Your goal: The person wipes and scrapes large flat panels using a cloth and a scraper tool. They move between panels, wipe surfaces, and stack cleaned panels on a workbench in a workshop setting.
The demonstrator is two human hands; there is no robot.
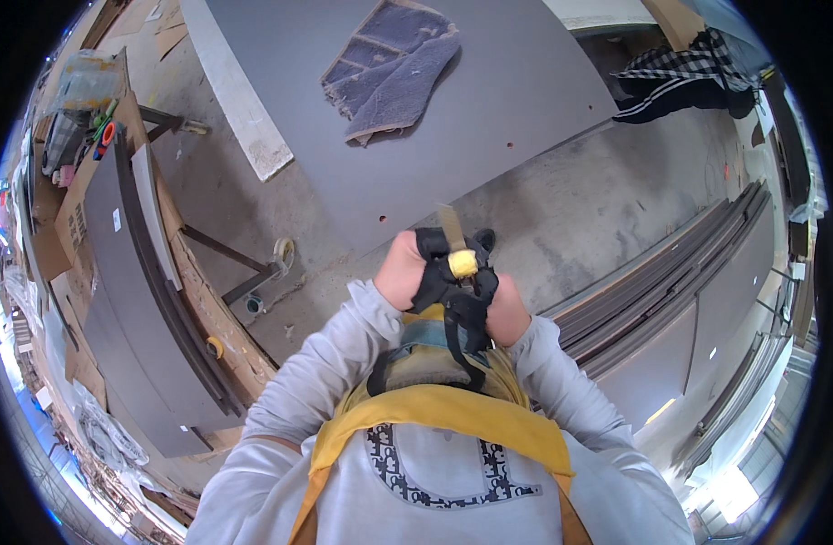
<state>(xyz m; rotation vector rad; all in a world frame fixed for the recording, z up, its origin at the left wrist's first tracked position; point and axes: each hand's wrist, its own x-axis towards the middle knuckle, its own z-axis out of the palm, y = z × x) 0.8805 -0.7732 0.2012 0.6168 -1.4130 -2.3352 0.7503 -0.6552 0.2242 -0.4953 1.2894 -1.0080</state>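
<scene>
My left hand (431, 269) and my right hand (488, 289), both in black gloves, meet before my waist. Between them is a small yellow piece (463, 263), with a flat tan strip (450, 228) sticking up from it. The strip is blurred, and I cannot tell whether the two form a tool or a piece of tape. A black strap (457, 344) hangs below the gloves, over the yellow apron (443, 409). Just beyond my hands, a grey panel (307, 82) with small drilled holes carries a folded grey-blue cloth (396, 75).
Grey boards (144, 286) lie on a bench to my left, with orange-handled scissors (108, 133) at its far end. Stacked dark panels (661, 300) stand to my right. A tape roll (283, 249) is low by the bench legs. Another person's dark sleeve (682, 99) shows at far right.
</scene>
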